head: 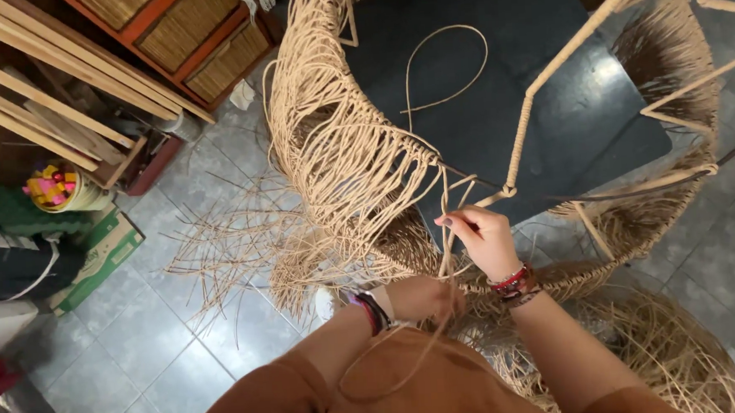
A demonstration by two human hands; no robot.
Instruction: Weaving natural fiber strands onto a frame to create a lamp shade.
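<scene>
The right hand (485, 240) pinches a thin tan rattan strand (444, 196) against the round, half-woven rattan chair frame (339, 149) — fingers closed on it. Just below, the left hand (423, 298) grips the same strand's lower length. Cut rattan scraps (227, 247) litter the grey tiled floor (140, 344).

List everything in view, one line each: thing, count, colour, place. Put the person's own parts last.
wicker frame: one, tan, centre
loose strand: one, tan, looped inside the frame
cut strands: many, tan, on the floor at left
wooden slats: several, pale, upper left
woven drawers: three, tan in orange shelf, top
tiled floor: grey, below
right hand: pinching a strand at the rim
left hand: gripping strands lower down
</scene>
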